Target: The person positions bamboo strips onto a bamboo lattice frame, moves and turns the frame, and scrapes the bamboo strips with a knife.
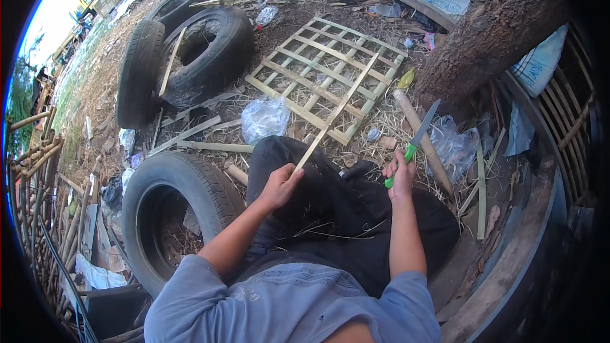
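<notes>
My left hand (pixel 281 187) is closed around the near end of a thin bamboo strip (pixel 343 103). The strip slants away to the upper right, its far part over a bamboo lattice panel (pixel 322 82) on the ground. In my right hand (pixel 401 176) is a knife (pixel 422 132) with a green handle and a grey blade pointing up and away. The blade is apart from the strip. Both hands are above my crossed legs in dark trousers (pixel 305 197), where a few thin shavings lie.
Old tyres lie at the left, one tyre (pixel 219 184) close beside my leg. A thick tree trunk (pixel 489 38) rises at the right. A round wooden stick (pixel 424 140), clear plastic bags (pixel 264 119), loose bamboo pieces and straw litter the ground. A bamboo rack (pixel 38 184) stands far left.
</notes>
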`<state>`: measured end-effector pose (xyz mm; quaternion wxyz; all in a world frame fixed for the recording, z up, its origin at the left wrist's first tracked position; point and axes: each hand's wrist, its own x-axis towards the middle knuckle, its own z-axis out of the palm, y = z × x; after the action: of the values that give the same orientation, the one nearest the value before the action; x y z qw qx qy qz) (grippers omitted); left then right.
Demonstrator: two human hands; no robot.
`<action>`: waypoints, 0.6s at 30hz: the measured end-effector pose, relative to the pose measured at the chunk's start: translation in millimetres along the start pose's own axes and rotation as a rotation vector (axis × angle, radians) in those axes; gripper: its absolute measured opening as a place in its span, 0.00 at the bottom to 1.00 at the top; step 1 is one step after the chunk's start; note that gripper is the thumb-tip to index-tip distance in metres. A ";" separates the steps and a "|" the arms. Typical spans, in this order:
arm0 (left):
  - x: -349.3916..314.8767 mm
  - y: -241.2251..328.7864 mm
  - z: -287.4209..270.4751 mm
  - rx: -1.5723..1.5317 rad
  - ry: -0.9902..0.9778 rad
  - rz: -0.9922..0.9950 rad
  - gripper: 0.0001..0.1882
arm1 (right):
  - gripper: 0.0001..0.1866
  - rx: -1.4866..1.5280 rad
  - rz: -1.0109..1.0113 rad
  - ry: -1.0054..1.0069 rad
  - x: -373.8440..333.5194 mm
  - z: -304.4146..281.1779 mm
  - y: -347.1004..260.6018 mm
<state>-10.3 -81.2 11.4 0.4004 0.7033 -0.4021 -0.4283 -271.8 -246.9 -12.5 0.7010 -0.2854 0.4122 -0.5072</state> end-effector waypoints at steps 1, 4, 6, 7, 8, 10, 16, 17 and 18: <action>0.6 -1.1 -0.1 -0.003 0.001 0.001 0.19 | 0.06 -0.008 0.007 -0.002 0.1 0.1 0.5; 1.4 -3.2 -0.4 0.004 0.013 0.024 0.19 | 0.07 -0.026 0.020 0.004 0.1 -0.5 1.6; 0.6 -2.0 0.9 -0.028 0.022 0.010 0.19 | 0.07 -0.031 0.024 0.000 0.0 -0.3 2.0; 0.9 -2.5 1.4 -0.029 0.021 0.012 0.19 | 0.07 -0.036 0.029 -0.005 -0.1 -0.2 2.0; 1.1 -3.5 1.8 -0.025 0.030 0.013 0.19 | 0.07 -0.036 0.027 -0.005 0.1 -0.3 2.9; 1.5 -4.2 3.2 -0.022 0.038 0.017 0.19 | 0.07 -0.055 0.035 -0.006 1.1 -0.9 4.2; 0.7 -5.0 5.1 0.024 0.055 0.111 0.15 | 0.07 -0.078 0.048 -0.002 1.3 0.7 8.1; 0.0 -3.8 5.3 0.043 0.064 0.106 0.15 | 0.07 -0.075 0.046 -0.001 1.9 -0.3 10.0; -0.5 -1.7 5.5 0.063 0.073 0.102 0.15 | 0.06 -0.070 0.051 -0.006 2.4 -1.1 10.9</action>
<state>-15.2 -81.3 8.3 0.4139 0.7092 -0.4358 -0.3686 -267.2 -245.6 -22.6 0.7046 -0.3009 0.4346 -0.4735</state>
